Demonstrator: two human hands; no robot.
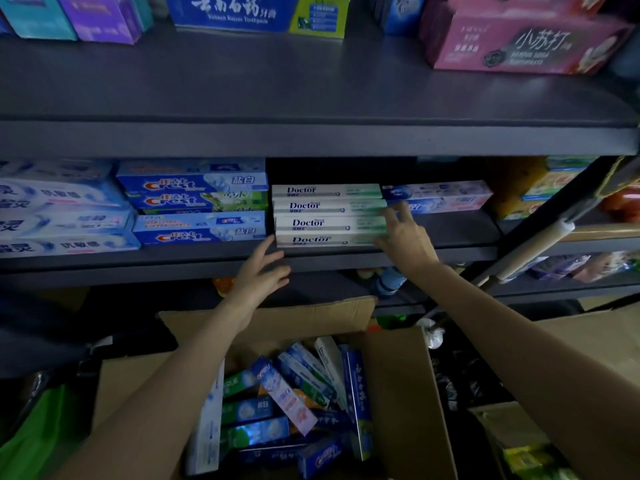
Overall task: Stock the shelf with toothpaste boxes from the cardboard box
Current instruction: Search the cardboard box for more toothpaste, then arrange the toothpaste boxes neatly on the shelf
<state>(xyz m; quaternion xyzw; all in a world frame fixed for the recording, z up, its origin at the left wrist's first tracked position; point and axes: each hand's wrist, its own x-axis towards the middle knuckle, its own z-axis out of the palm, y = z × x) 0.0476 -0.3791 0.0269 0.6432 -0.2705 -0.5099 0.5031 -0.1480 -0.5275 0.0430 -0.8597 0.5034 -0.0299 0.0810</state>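
Toothpaste boxes [329,214] stacked (four high); my hands, left [259,275] and right [405,237], loose-fingered, square them; next, reach into the cardboard box [398,393].

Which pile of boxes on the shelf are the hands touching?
The white and green pile marked Doctor. The left hand and right hand sit at its two ends, while the blue Crest pile beside it is untouched.

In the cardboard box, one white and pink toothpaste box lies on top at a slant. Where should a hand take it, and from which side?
Probably from above, pinching the long sides of the white and pink toothpaste box near its middle. It lies slanted on top of the others in the cardboard box, so its upper face is free, while its ends sit close to neighbouring boxes.
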